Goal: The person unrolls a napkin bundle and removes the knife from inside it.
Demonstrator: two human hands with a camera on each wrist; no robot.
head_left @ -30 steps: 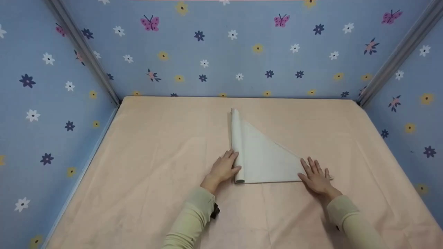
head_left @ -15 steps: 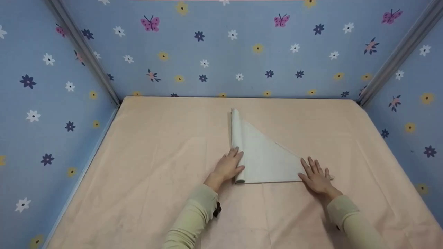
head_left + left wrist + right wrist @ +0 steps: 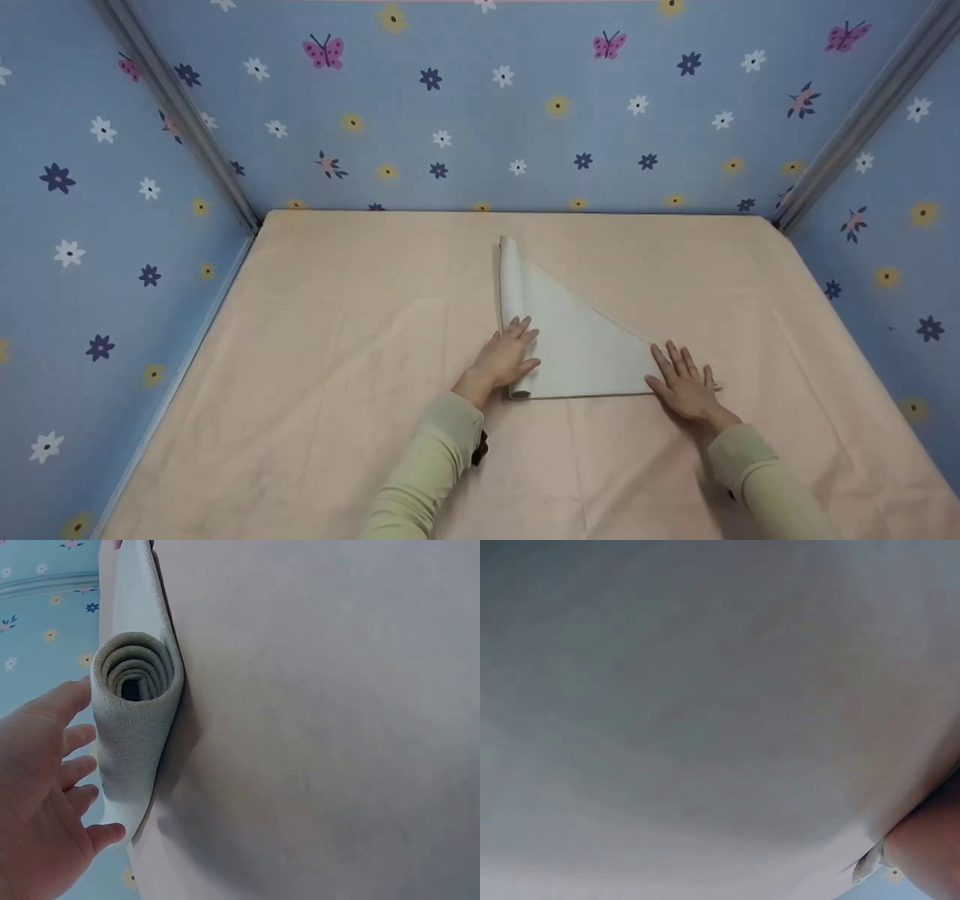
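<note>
A pale cloth [image 3: 577,349] lies on the table, its left part wound into a long roll [image 3: 513,277] and its right part flat, tapering under a slanted far edge. My left hand [image 3: 501,360] rests on the near half of the roll with fingers extended. In the left wrist view, the roll's end [image 3: 127,727] shows spiralled layers, with the fingers of that hand [image 3: 45,795] along its side. Flat on the cloth's right corner presses my right hand [image 3: 686,386], covering that corner. A small strap-like end [image 3: 868,864] pokes out beside it.
A wrinkled peach cover [image 3: 337,322] spreads over the table. Blue panels with flowers and butterflies [image 3: 480,97] stand behind and at both sides, joined by grey corner posts [image 3: 847,120].
My left hand has slid to the right and slightly away from me, from the roll's left side onto its top. The roll stays about where it was. My right hand has kept still.
</note>
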